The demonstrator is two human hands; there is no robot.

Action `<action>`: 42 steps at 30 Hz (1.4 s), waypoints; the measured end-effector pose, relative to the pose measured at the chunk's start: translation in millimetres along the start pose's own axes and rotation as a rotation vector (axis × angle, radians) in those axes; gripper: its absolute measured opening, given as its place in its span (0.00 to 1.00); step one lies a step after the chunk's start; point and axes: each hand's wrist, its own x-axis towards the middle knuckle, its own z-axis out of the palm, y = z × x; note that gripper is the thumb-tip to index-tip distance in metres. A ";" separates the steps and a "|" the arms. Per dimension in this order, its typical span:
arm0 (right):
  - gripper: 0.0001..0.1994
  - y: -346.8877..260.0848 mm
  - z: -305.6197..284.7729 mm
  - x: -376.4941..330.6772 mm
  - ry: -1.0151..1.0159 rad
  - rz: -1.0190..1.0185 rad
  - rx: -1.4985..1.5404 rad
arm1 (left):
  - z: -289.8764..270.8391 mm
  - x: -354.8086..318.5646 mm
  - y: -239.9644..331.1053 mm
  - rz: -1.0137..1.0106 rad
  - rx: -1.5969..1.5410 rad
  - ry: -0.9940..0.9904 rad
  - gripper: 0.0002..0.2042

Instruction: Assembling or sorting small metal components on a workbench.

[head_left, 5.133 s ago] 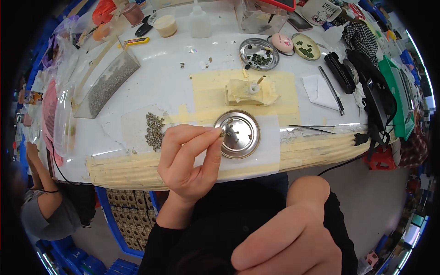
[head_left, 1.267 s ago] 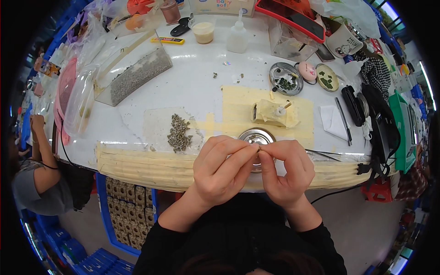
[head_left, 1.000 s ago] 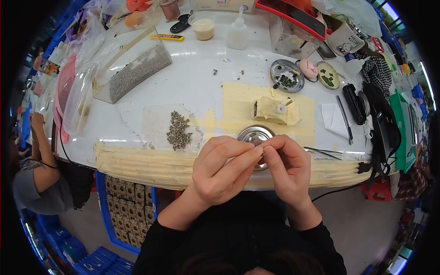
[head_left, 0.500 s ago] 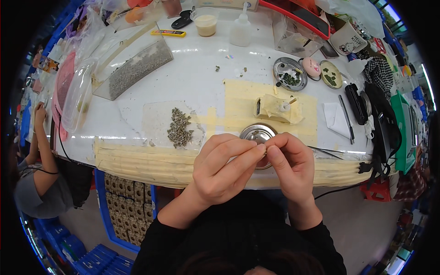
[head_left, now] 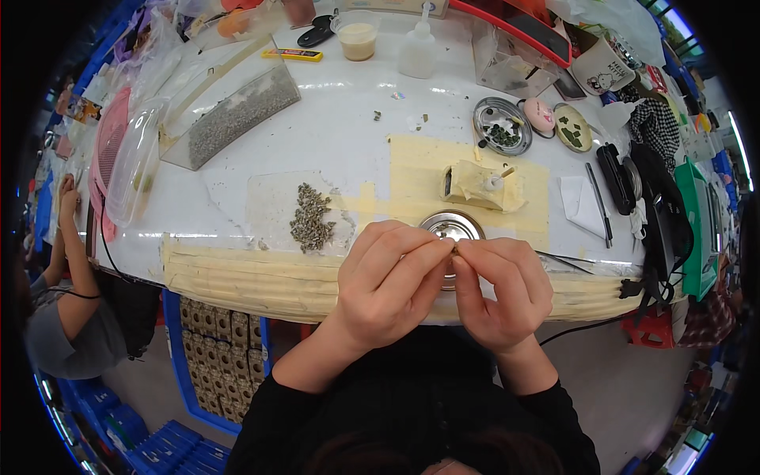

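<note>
In front of my chest, my left hand (head_left: 388,289) and my right hand (head_left: 511,297) meet at their fingertips. Both are closed in a pinch on a tiny piece that the fingers mostly hide; its kind is too small to make out. Just beyond and partly under the fingers is a shiny round metal dish (head_left: 453,222). A pile of small grey-green pieces (head_left: 312,220) lies left of my hands on a clear sheet (head_left: 265,202). Behind the dish, a tape-wrapped block (head_left: 475,188) rests on yellow masking tape (head_left: 412,154).
At the right are a metal dish with dark green pieces (head_left: 503,127), a round tray of green flakes (head_left: 571,128), tweezers (head_left: 599,206) and a folded white cloth (head_left: 582,207). Far back stand a squeeze bottle (head_left: 417,55) and a plastic cup (head_left: 356,39). A clear box of grey granules (head_left: 233,119) lies left.
Both hands have shifted slightly to the right, and the pinched fingertips have risen a little in the picture. My right fingers are bent differently around the tiny piece.
</note>
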 end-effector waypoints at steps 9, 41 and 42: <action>0.13 -2.5 3.4 -4.5 0.004 0.109 0.133 | -3.7 1.6 0.2 -0.041 -0.029 0.023 0.13; 0.13 0.2 5.7 -3.5 0.037 -0.014 -0.016 | -2.1 1.7 0.2 -0.063 -0.034 0.013 0.12; 0.12 0.5 5.3 -3.8 0.027 0.001 -0.005 | -2.7 1.8 0.2 -0.066 -0.040 0.016 0.12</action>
